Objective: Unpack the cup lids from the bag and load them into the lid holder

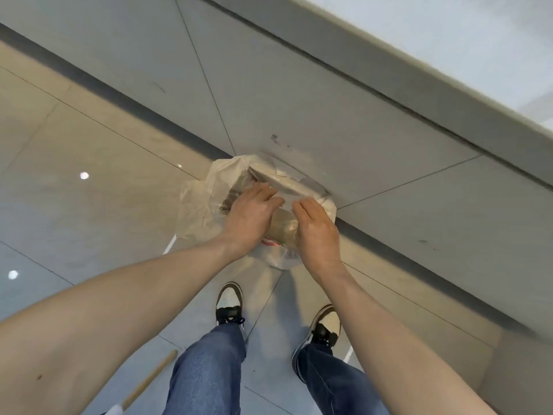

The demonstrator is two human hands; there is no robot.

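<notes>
A thin white plastic bag (200, 202) sits on the floor against the base of a grey counter front. Inside it, a clear sleeve holding a stack of cup lids (284, 227) lies on its side between my hands. My left hand (250, 214) reaches into the bag mouth with its fingers bent over the top of the sleeve. My right hand (317, 235) lies on the sleeve's right side, fingers curved round it. A second flat clear pack (287, 182) shows just beyond my fingertips. No lid holder is in view.
The grey panelled counter front (299, 100) rises behind the bag, with a pale countertop edge (449, 64) at the upper right. My two feet in brown and white sneakers (229, 304) stand on glossy floor tiles. A wooden stick (149, 381) lies at the lower left.
</notes>
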